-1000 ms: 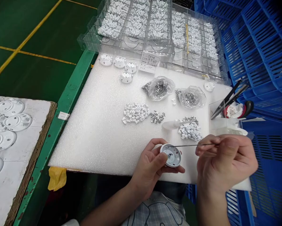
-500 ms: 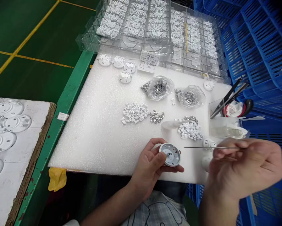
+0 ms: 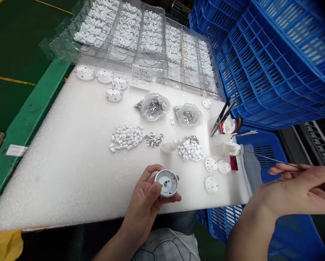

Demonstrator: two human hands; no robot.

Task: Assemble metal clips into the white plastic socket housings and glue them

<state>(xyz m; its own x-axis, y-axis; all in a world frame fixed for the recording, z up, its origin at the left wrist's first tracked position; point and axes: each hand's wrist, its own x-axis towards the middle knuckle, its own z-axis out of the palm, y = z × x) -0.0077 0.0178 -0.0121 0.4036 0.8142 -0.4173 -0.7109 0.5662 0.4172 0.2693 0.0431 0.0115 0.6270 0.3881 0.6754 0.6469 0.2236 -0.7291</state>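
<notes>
The hands are well apart. The left hand grips a round white plastic housing, hub side up, over the foam sheet. The right hand, out past the sheet's edge above a blue plastic crate, pinches a thin metal rod. Between the hands, three white plastic discs lie on the foam.

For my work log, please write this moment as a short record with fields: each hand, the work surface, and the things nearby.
left hand: holds a round white plastic housing
right hand: pinches a thin metal needle
surface: white foam sheet
nearby: pile of small white parts, pile of small metal parts, clear plastic tray, blue plastic crates
</notes>
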